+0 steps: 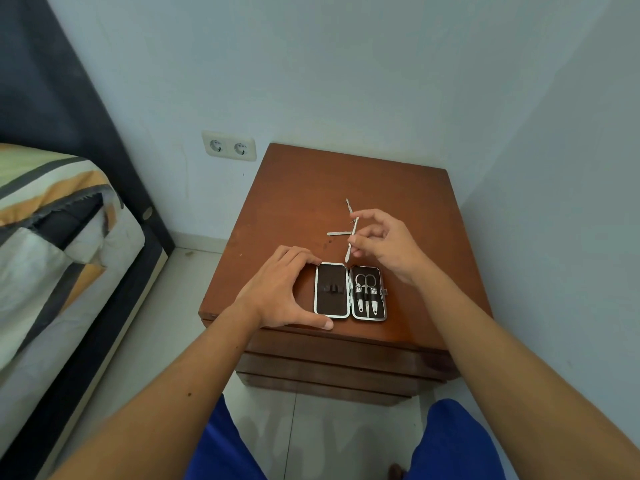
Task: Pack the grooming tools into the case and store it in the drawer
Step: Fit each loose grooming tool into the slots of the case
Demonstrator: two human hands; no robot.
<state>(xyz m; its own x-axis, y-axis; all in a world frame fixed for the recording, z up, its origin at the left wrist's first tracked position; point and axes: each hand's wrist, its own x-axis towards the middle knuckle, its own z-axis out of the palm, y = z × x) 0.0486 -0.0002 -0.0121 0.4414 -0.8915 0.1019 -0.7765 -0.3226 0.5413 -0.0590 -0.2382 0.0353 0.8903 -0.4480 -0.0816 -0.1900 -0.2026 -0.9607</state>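
Observation:
A small dark grooming case with a silver rim lies open flat near the front edge of the brown nightstand. Its left half has bare loops; its right half holds scissors and two other small tools. My left hand cups the case's left side, thumb at the front corner. My right hand pinches a thin metal cuticle tool just behind the case. Another thin metal tool lies on the wood beneath it.
The nightstand stands in a room corner with drawer fronts shut below its top. A bed with a striped cover lies to the left, a double wall socket behind. My knees in blue shorts are below.

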